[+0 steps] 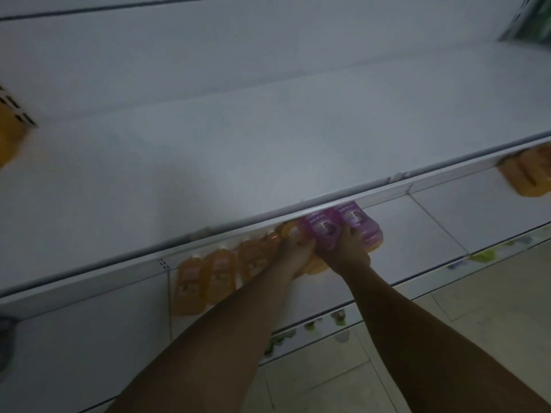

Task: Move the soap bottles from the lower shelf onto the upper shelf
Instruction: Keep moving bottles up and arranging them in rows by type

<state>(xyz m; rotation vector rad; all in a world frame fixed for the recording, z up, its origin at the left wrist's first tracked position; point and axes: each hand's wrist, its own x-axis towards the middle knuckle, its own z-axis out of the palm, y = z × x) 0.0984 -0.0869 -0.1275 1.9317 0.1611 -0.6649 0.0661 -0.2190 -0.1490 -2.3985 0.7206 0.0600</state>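
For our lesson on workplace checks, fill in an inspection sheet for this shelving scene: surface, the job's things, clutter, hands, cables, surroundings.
Surface: white upper shelf, bare across the middle; lower shelf beneath it.
Job's things: row of orange bottles and two purple bottles, all on the lower shelf; further orange ones far right, blurred.
Clutter: orange items at the left edge; green packs top right.
Hands: left hand grips an orange bottle; right hand grips a purple bottle.
Cables: nothing seen.
Surroundings: tiled floor; labels on the lower shelf's edge; dim light.
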